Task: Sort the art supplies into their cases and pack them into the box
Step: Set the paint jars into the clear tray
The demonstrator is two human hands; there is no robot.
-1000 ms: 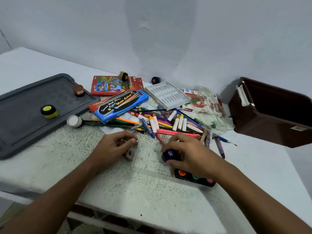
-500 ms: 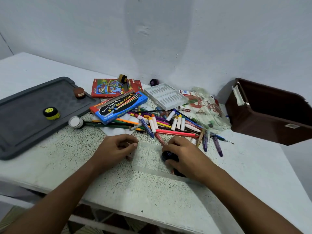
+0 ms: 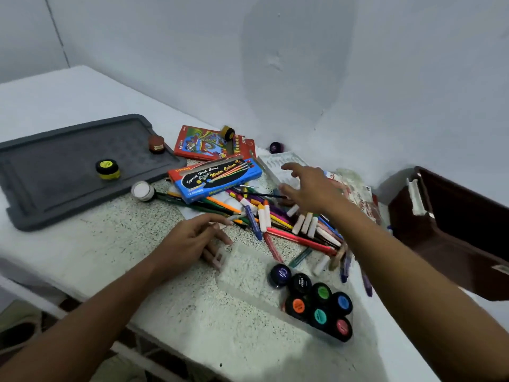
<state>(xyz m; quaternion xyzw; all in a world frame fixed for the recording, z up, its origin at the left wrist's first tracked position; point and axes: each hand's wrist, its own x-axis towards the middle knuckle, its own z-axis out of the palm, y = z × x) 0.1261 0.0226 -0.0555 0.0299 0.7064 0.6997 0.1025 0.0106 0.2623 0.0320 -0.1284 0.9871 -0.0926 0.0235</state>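
Note:
A clear plastic case (image 3: 248, 274) lies on the speckled table and holds several black paint pots (image 3: 321, 307) with coloured lids at its right end. A purple-lidded pot (image 3: 280, 274) stands at the front of that group. My left hand (image 3: 192, 239) rests at the case's left end with loosely bent fingers. My right hand (image 3: 309, 187) hovers open with spread fingers over the pile of markers and pencils (image 3: 278, 219), near a white insert tray (image 3: 278, 164). It holds nothing. The brown box (image 3: 454, 230) sits open at the right.
A grey tray (image 3: 55, 188) at the left carries a yellow pot (image 3: 108, 169) and a brown pot (image 3: 156, 143). A white pot (image 3: 141, 191), a blue watercolour box (image 3: 217, 177), a red box (image 3: 206, 144), a purple pot (image 3: 275, 147) by the wall and a plastic bag (image 3: 358, 188) surround the pile.
My right hand has let go of the purple pot, left it in the clear case, and lifted away towards the far pile. The left hand stays at the case's end.

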